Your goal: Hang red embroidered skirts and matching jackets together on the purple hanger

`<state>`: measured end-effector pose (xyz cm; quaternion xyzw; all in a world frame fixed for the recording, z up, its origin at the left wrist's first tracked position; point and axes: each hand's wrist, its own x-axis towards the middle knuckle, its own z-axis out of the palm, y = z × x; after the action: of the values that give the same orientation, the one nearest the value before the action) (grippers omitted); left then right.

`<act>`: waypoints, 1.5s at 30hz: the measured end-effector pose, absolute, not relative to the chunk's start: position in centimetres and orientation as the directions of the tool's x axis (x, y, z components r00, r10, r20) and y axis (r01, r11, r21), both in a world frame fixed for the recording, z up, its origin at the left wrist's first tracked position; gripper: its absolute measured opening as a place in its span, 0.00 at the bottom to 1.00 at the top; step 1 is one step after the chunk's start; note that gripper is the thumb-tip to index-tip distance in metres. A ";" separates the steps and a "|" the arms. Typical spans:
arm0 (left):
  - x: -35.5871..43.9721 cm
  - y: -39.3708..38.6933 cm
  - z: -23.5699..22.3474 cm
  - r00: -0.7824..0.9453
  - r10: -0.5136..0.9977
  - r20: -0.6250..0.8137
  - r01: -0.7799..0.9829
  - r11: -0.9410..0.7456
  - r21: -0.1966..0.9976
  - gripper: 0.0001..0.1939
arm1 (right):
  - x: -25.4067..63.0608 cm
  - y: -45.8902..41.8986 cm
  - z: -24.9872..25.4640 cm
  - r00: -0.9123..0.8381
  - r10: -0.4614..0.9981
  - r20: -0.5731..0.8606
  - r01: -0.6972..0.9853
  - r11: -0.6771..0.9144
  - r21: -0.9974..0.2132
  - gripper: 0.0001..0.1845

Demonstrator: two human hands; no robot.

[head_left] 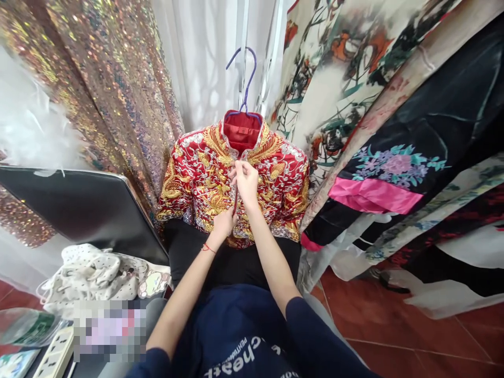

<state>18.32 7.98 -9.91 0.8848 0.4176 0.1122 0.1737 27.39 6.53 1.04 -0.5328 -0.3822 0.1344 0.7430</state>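
Note:
A red jacket (210, 152) with a stand-up collar, covered in gold and silver embroidery, hangs in front of me on a purple wire hanger (253, 68). My right hand (247, 182) is closed in a pinch at the front opening, just below the collar; whatever lies between its fingertips is too small to make out. Lower down, my left hand (224, 221) is closed on the jacket's front edge, with a strip of red edge showing between the two hands. A thin red string circles my left wrist. The jacket's hem rests against black fabric (236, 268) over my lap.
Sequined fabric (129, 79) hangs at left beside a black panel (79, 210). Below it are a spotted white cloth (90, 278), a power strip (55, 352) and a clear plastic bottle (31, 325). Printed and black garments (378, 189) hang close on the right above red floor tiles (378, 315).

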 end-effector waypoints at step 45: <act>15.7 26.9 8.9 0.597 0.427 0.680 0.312 -0.904 0.293 0.19 | 40.5 2.2 6.7 0.151 0.642 0.752 0.988 -0.083 -0.128 0.31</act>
<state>15.68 26.89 8.87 0.8906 0.2073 0.3983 0.0720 40.48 2.23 6.71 -0.6856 -0.5946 -0.2668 0.3244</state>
